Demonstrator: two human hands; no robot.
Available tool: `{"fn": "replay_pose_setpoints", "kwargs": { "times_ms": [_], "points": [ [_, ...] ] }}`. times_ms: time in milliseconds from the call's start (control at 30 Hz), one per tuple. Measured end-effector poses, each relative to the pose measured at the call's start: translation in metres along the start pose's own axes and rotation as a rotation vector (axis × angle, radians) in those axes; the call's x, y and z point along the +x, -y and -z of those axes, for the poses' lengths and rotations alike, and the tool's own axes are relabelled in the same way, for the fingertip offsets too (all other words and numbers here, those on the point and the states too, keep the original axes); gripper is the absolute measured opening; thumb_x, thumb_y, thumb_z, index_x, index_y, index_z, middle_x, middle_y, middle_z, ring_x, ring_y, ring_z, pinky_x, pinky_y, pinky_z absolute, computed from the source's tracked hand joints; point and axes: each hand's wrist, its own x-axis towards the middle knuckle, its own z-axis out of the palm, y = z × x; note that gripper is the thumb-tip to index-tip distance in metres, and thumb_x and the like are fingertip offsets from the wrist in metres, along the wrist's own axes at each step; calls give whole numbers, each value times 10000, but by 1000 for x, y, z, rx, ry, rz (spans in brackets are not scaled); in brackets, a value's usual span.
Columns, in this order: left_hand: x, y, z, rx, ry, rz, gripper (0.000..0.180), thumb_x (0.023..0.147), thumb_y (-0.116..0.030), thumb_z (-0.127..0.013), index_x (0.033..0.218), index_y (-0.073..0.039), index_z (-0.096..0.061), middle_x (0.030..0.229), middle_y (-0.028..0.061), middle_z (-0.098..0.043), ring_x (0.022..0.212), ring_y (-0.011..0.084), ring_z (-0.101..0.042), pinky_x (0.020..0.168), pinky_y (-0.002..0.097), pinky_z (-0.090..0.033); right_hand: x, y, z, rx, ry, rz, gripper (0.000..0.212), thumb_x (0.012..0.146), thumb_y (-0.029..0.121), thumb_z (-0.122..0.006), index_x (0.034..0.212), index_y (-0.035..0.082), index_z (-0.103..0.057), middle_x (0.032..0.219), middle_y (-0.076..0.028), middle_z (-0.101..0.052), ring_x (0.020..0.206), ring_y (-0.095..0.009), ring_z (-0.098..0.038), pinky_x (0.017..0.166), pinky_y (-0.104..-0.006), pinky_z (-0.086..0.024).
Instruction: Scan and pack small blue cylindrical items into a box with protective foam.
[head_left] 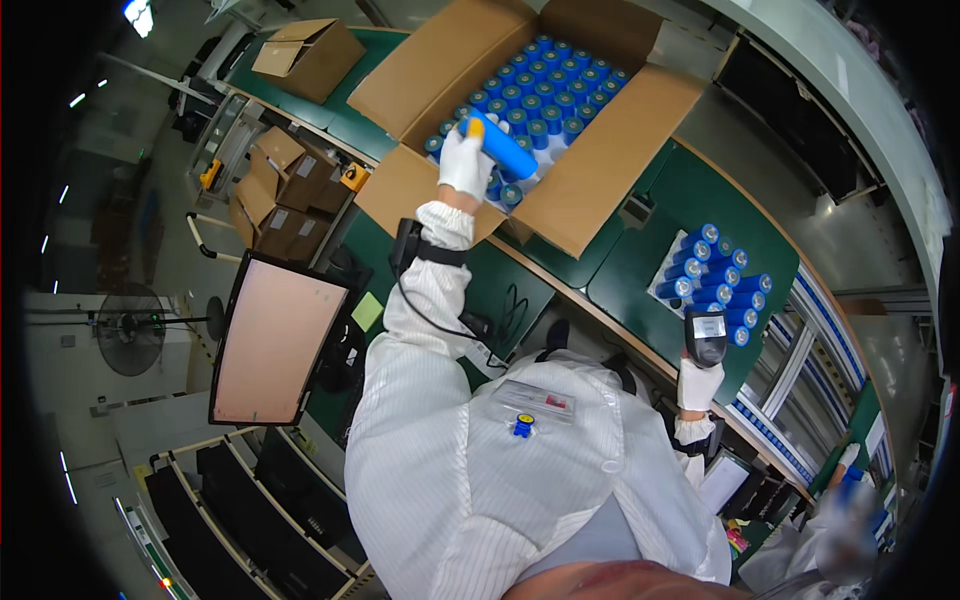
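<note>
In my gloved left hand (463,167) is a blue cylindrical battery cell (508,152), tilted above an open cardboard box (610,185). A yellow-orange patch shows at that hand's fingertips. Rows of upright blue battery cells (540,92) fill much of the box, with a white holder visible at its near side. My gloved right hand (699,384) grips a dark handheld scanner (708,347). The scanner's head is beside a group of blue cells (712,268) on the green table (630,285), several of them standing in a white tray.
A monitor (275,340) stands at left, near a fan (130,325). Cardboard boxes sit at upper left, one closed box (308,58) on the green bench. A cable (425,310) runs from my left wrist strap. Another person (830,535) is at lower right.
</note>
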Motion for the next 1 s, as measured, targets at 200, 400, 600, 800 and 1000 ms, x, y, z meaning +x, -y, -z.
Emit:
{"fn": "replay_pose_setpoints", "kwargs": {
  "times_ms": [200,400,600,800,1000],
  "points": [
    [-13,-2,-31,-594,52,578,430,1006,-504,-451,954,-87,-541,774,62,-579,706,216,-591,675,384,-527,0,10,10,-51,43,63,235,715,57,-782,912,-29,-685,801,-108,-716,721,-174,-675,698,-318,-521],
    [-84,16,-106,-428,184,829,419,1001,-429,-477,1000,-13,-536,829,98,-605,703,235,-606,633,374,-539,-3,24,49,-7,104,185,299,685,40,-786,956,-19,-672,835,-122,-714,738,-208,-684,699,-324,-526],
    [-156,69,-173,38,116,762,359,1028,-326,-475,1234,-32,-472,1000,132,-621,762,238,-635,675,397,-574,-4,22,79,51,129,214,292,674,47,-796,929,-13,-666,825,-130,-718,738,-249,-708,684,-337,-538],
    [-195,95,-204,320,262,821,351,1039,-285,-475,1275,-26,-501,1073,144,-660,842,250,-674,733,383,-599,-6,8,99,60,155,213,247,695,38,-796,907,-18,-682,813,-137,-718,732,-262,-712,668,-323,-539],
    [-211,119,-213,337,222,736,348,1045,-287,-455,1263,-21,-506,1054,131,-653,853,247,-666,747,393,-598,-16,36,116,33,274,241,340,674,128,-839,940,2,-668,817,-162,-702,754,-326,-704,674,-369,-540]
  ]
}}
